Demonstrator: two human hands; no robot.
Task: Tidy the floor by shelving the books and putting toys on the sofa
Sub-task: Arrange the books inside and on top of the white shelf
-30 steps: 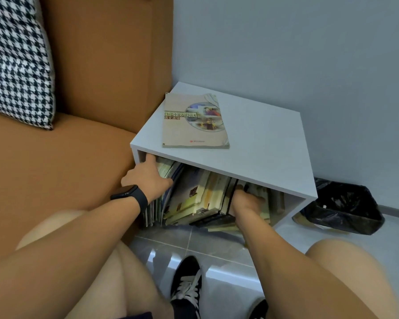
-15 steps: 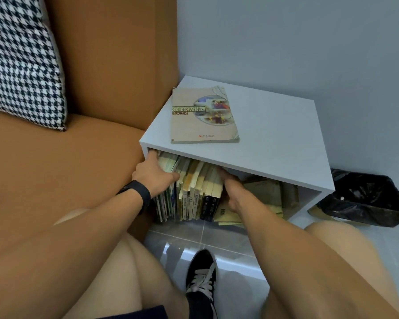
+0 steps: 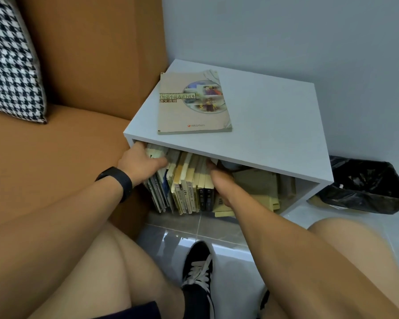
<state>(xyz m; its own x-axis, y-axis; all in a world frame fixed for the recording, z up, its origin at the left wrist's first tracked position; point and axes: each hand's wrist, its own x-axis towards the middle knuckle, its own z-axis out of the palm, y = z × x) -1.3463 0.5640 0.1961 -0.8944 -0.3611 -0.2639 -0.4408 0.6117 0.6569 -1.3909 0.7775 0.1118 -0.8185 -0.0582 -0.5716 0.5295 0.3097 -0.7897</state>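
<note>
Down low, a black sneaker [image 3: 197, 270] sits planted on the grey floor [image 3: 235, 268], and both forearms reach forward from there into the open front of the white shelf [image 3: 274, 134]. The left hand [image 3: 141, 163], a dark band at its wrist, is curled over the top edges of the leftmost upright books [image 3: 184, 180], thumb against the shelf's left wall, gripping the row from that end. The right hand [image 3: 219, 180] lies flat against the last dark spine at the row's other end; its fingertips run under the shelf top, so I cannot tell how they bend, but it looks like a push, not a grab. Between the two hands the row stands nearly upright, leaning a little left.

These read as thin paperbacks: light one by one, floppy, slick-covered, prone to fan out or topple as a block. Squeezing from both ends with flat palms, low toward the spines, looks the safest hold. Just right of the right hand, more books lie slumped flat [image 3: 258, 189]; I'd lift those under the spine, where they are stiffest.

Above the hands, one paperback [image 3: 189, 111] lies face up on the shelf top, still to go in. Far left, the orange sofa [image 3: 55, 157] and its houndstooth cushion [image 3: 9, 72]; far right, a black bin bag [image 3: 364, 187].
</note>
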